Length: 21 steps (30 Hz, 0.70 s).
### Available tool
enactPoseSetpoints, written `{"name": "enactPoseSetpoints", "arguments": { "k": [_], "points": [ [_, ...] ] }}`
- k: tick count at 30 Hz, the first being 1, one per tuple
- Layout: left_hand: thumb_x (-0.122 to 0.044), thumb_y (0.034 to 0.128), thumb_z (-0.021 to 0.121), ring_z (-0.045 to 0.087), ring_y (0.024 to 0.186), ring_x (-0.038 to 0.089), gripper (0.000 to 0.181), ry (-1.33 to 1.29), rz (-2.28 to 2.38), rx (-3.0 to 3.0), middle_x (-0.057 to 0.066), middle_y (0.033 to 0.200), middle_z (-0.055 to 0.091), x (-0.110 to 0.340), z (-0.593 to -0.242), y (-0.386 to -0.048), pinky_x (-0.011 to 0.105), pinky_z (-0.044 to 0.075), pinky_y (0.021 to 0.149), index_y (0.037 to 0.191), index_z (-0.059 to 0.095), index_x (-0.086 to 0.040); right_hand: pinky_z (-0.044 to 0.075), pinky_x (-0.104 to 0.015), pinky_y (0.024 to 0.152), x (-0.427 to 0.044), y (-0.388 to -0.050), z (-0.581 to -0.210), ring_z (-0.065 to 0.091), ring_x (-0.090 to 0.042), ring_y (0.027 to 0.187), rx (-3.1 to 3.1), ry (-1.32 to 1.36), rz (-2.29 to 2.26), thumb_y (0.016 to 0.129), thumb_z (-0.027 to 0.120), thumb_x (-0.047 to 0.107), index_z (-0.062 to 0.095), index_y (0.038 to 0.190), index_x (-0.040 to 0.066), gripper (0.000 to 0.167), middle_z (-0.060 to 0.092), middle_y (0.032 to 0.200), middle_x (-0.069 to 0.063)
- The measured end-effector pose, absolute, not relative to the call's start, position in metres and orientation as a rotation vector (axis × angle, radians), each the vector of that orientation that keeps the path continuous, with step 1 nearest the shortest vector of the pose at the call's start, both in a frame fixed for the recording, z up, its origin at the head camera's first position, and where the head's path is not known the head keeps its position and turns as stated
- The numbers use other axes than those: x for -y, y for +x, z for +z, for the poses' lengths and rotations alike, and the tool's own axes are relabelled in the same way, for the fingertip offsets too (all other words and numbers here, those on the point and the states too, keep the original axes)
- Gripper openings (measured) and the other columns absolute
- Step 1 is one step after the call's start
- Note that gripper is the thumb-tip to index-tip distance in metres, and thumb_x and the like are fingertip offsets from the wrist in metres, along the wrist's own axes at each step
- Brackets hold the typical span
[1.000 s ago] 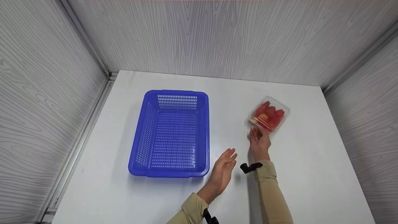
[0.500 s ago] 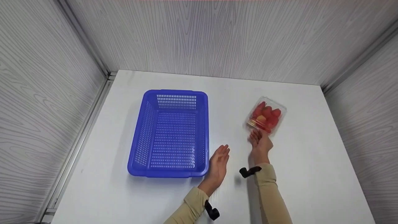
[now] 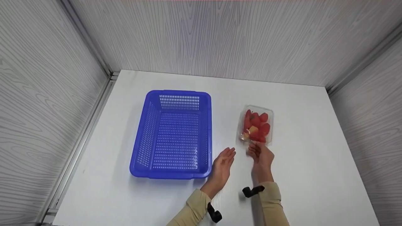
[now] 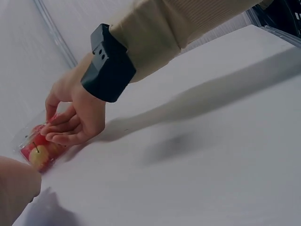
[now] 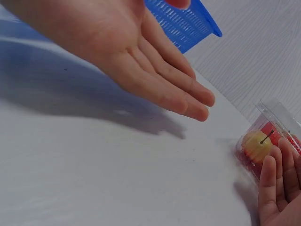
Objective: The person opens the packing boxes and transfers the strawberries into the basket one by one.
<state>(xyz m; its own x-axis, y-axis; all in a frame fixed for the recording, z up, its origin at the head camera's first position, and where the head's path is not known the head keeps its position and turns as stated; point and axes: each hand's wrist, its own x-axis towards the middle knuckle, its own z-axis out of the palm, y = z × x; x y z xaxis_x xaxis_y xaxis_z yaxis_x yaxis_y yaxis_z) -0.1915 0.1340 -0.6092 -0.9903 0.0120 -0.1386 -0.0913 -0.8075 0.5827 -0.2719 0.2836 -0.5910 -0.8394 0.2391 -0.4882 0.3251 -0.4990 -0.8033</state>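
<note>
A clear plastic box (image 3: 271, 125) of red fruit and a yellowish, stemmed apple (image 5: 256, 145) lies on the white table, right of the basket. My right hand (image 3: 263, 157) pinches its near edge between thumb and index finger, the other fingers bent in, as the left wrist view (image 4: 77, 110) shows. My left hand (image 3: 221, 168) is held beside the near right corner of the blue basket (image 3: 176, 174), fingers straight and close together, holding nothing. In the right wrist view the left hand (image 5: 136, 61) stretches above the tabletop, apart from the box.
The perforated basket stands on the left half of the table (image 3: 314, 150). Grey wood-grain panels (image 3: 201, 37) enclose the back and both sides. Each wrist carries a small black camera mount (image 3: 252, 191).
My right hand has drawn the fruit box toward me and to the left, turning it straighter. My left hand has moved slightly left, closer to the basket. The basket stays put.
</note>
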Motion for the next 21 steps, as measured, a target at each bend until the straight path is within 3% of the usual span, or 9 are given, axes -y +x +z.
{"name": "enactPoseSetpoints", "arguments": {
  "k": [10,15,21],
  "points": [
    [-0.005,0.0952,0.027,0.025,0.143,0.045,0.058,-0.158,2.869,-0.982,0.036,0.152,0.027,-0.135,-0.608,-0.191,0.042,0.017,0.118,0.148,0.015,0.017,0.057,-0.036,0.075,-0.282,-0.237,-0.597,0.068,-0.024,0.073,-1.62,0.719,-2.52,0.096,0.062,0.014,0.07,0.098,-0.008,0.023,0.071,0.084,-0.016],
    [-0.005,0.0951,0.026,0.04,0.135,0.04,0.055,-0.13,2.848,-1.042,0.032,0.145,0.04,-0.135,-0.607,-0.189,0.045,0.021,0.116,0.145,0.022,0.018,0.057,-0.036,0.07,-0.283,-0.224,-0.599,0.068,-0.024,0.069,-1.654,0.682,-2.511,0.096,0.06,0.011,0.071,0.094,-0.006,0.021,0.071,0.08,-0.016],
    [0.0,0.0962,0.03,0.056,0.113,0.024,0.045,-0.162,2.844,-1.052,0.02,0.125,0.058,-0.135,-0.605,-0.189,0.045,0.031,0.111,0.137,0.036,0.018,0.057,-0.034,0.066,-0.287,-0.21,-0.596,0.069,-0.022,0.068,-1.768,0.661,-2.413,0.099,0.057,0.013,0.073,0.09,-0.004,0.024,0.071,0.076,-0.013]
  ]
}}
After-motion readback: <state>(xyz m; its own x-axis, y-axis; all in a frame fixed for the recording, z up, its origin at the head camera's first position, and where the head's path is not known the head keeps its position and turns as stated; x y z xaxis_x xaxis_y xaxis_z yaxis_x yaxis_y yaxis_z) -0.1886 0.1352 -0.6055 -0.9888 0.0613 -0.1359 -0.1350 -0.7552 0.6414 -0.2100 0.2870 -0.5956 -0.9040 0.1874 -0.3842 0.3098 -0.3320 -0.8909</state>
